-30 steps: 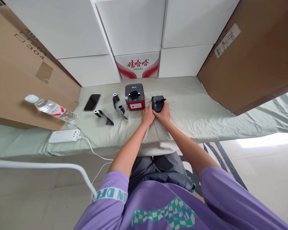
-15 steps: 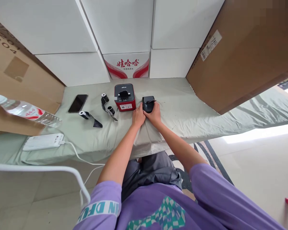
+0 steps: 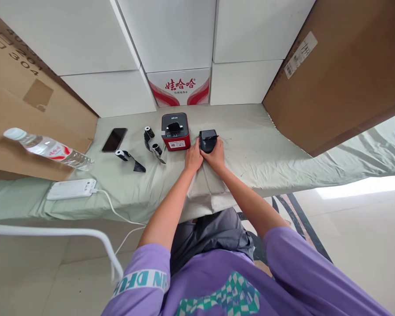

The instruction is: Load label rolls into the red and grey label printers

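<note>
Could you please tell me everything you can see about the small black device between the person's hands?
The small black device is a compact, boxy unit that looks like matte plastic, with a darker part on top whose detail is too small to read. It rests on the pale green cloth, just right of the red and black machine. The left hand touches its left side; the right hand grips its near and right sides.

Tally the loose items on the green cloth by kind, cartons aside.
Label printers: 2, the red printer and the black printer between the left hand and right hand
Ribbon rolls: 3
Phone: 1
Water bottle: 1
Power bank: 1
Total: 8
</note>
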{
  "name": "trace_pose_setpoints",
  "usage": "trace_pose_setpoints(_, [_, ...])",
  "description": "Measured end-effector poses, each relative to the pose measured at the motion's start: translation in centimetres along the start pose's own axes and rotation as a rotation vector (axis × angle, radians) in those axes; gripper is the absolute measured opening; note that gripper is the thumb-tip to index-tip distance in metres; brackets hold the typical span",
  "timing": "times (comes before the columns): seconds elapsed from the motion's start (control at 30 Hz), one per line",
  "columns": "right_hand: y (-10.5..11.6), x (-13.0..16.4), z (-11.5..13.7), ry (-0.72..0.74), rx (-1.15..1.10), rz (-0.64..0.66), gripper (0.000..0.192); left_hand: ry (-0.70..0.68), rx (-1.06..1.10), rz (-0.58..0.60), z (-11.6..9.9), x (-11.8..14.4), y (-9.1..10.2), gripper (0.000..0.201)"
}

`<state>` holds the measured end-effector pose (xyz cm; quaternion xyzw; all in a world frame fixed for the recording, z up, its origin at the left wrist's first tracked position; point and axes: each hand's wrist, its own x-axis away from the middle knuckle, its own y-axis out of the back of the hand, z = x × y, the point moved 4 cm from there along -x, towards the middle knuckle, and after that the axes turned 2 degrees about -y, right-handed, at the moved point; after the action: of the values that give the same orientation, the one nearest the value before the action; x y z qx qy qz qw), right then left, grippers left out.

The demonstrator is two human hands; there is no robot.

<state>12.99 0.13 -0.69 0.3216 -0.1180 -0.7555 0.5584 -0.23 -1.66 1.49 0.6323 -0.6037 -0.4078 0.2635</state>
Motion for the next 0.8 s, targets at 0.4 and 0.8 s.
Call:
trace_pose_setpoints(0.4, [0.0, 0.0, 0.1, 0.000, -0.046, 0.013, 0.103, -0.031, -0.043, -0.014, 0.6, -0.2, -0.7, 0.074])
trace_pose_setpoints(0.8, [0.1, 0.2, 0.6, -0.008, 0.030, 0.003, 0.106, -0.011, -0.026, -0.010, 0.4, -0.2, -0.3, 0.071])
